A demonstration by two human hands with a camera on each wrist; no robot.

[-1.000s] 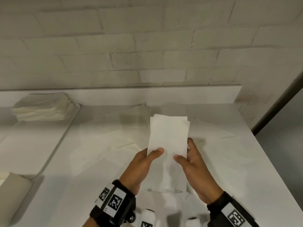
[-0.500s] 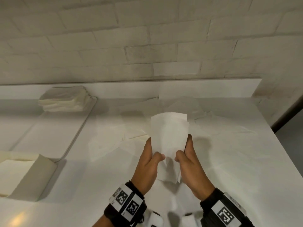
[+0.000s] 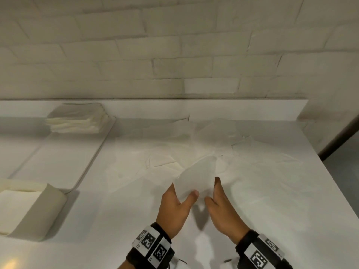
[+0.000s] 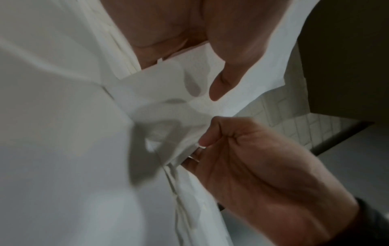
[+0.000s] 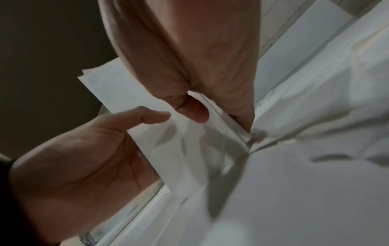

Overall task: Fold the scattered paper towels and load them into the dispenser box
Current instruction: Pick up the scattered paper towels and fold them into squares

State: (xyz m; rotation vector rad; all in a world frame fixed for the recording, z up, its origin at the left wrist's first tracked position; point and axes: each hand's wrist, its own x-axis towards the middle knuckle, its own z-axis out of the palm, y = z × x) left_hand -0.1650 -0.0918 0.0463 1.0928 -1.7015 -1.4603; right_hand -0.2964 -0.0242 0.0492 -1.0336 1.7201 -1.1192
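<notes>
A folded white paper towel [image 3: 197, 175] is held just above the table, tilted so its top leans right. My left hand [image 3: 183, 191] grips its lower left edge, thumb on the near face and fingers behind. My right hand [image 3: 212, 191] pinches the lower right edge. In the left wrist view the right hand [image 4: 202, 146] nips the towel's [image 4: 164, 86] layered edge between thumb and fingers. The right wrist view shows my thumb [image 5: 194, 113] pressed on the towel [image 5: 179, 149]. The open dispenser box [image 3: 44, 208] sits at the near left with white towels inside.
Several unfolded towels [image 3: 165, 152] lie scattered over the white table's middle and back. A stack of folded towels [image 3: 75, 121] rests on a flat white tray [image 3: 58, 162] at the back left. A brick wall runs behind; the table's right edge [image 3: 330, 181] drops off.
Both hands have lowered the towel towards the table and tilted it. The thumbs have closed nearer together at its bottom. The view has swung so the dispenser box shows.
</notes>
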